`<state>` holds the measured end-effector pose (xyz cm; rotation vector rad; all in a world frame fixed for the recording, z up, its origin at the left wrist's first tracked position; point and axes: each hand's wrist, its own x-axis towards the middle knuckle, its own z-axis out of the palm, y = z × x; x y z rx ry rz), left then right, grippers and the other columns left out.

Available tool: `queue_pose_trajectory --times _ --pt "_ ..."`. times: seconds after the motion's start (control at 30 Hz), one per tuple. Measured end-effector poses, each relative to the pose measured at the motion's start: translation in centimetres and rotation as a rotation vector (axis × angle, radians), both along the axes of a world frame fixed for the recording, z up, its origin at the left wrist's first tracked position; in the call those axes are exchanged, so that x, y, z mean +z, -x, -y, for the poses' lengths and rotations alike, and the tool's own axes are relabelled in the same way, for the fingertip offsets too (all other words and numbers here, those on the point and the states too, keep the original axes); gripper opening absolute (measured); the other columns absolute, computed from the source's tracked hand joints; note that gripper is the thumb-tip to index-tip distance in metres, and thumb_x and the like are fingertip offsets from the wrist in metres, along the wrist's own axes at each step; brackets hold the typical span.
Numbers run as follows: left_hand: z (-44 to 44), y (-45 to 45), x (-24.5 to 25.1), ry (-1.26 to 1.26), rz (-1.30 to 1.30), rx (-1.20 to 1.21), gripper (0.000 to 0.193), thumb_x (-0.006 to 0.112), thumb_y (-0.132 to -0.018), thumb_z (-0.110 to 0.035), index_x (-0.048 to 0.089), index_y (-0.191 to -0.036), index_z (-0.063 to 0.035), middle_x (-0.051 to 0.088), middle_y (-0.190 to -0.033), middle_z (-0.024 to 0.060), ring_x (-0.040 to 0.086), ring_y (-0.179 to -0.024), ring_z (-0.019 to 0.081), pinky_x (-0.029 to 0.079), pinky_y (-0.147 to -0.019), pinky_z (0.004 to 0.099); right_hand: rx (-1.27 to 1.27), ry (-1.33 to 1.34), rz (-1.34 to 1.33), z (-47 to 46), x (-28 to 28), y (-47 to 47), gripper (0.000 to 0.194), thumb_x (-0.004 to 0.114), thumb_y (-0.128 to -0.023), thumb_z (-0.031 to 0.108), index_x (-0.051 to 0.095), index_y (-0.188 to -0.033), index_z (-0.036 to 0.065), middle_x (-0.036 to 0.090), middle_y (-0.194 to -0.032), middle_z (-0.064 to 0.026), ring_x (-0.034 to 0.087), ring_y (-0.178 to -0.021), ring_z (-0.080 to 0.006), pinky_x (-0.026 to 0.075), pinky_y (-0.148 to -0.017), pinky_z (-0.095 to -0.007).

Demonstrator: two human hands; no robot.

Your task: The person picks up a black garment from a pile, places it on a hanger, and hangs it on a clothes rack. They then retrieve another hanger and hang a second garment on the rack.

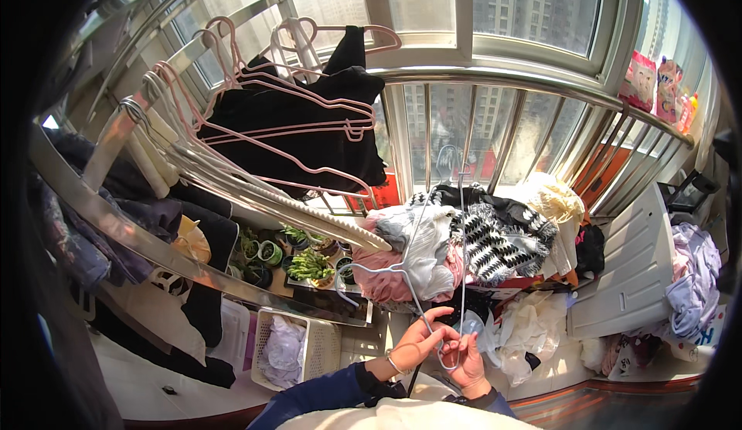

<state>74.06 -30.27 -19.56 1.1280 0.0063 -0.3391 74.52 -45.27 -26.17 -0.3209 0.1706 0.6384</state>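
Observation:
A light grey wire clothes hanger (463, 233) is held up on its side before me, its long bar running upright and its hook pointing left. Both hands are at its lower end. The fingers of my left hand (414, 340), with a bracelet at the wrist, lie against the sloping arm of the hanger. My right hand (468, 366) has its fingers closed around the lower corner, close to the left fingertips. Behind the hanger lies a heap of clothes, with a white pleated garment (429, 244), a pink garment (371, 282) and a black-and-white knitted garment (501, 239).
Pink hangers (301, 163) and a black garment (295, 117) hang from a metal rack (232, 279) on the left. Below are potted plants (313, 265) and a white basket (324, 343) holding lilac cloth. Plastic bags (533, 331) lie right, near a white panel (626, 268). A metal railing (504, 82) runs behind.

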Motion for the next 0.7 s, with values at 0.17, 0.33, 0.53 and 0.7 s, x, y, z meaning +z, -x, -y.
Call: queue_pose_trajectory --times 0.17,0.33,0.53,0.7 --pt "-6.6 1.1 0.2 -0.486 -0.108 0.059 0.026 0.034 -0.090 -0.013 0.037 -0.114 -0.0039 0.057 -0.080 0.0087 0.057 -0.073 0.0149 0.047 -0.065 0.0265 0.359 0.447 0.114 -0.9 0.5 -3.6 0.031 0.058 -0.078 0.011 0.046 -0.105 0.004 0.054 -0.098 -0.0112 0.054 -0.088 -0.0223 0.045 -0.078 -0.0373" --pt "-10.6 4.1 1.8 -0.999 -0.013 -0.162 0.025 0.033 -0.090 -0.018 0.044 -0.111 -0.0070 0.057 -0.069 0.0047 0.058 -0.063 0.0115 0.047 -0.057 0.0248 -0.090 1.466 0.799 3.3 2.6 -14.5 0.066 0.067 -0.065 0.007 0.033 -0.121 0.003 0.044 -0.113 -0.0112 0.044 -0.102 -0.0184 0.041 -0.080 -0.0283" --pt "-9.4 6.8 3.1 -0.879 -0.197 0.234 0.026 0.036 -0.089 -0.014 0.045 -0.112 -0.0056 0.058 -0.072 0.0060 0.059 -0.067 0.0136 0.048 -0.060 0.0245 0.413 1.313 0.955 8.3 5.7 -25.9 0.028 0.062 -0.071 0.007 0.055 -0.096 -0.002 0.060 -0.087 -0.0089 0.058 -0.078 -0.0153 0.046 -0.070 -0.0265" --pt "-5.3 9.3 3.1 -1.185 -0.282 0.321 0.027 0.039 -0.083 -0.013 0.047 -0.109 -0.0129 0.060 -0.072 0.0060 0.060 -0.067 0.0209 0.047 -0.059 0.0313 0.219 1.356 1.135 7.0 12.6 -35.0 0.015 0.057 -0.077 0.007 0.055 -0.088 -0.003 0.060 -0.080 -0.0072 0.057 -0.073 -0.0116 0.045 -0.065 -0.0227"
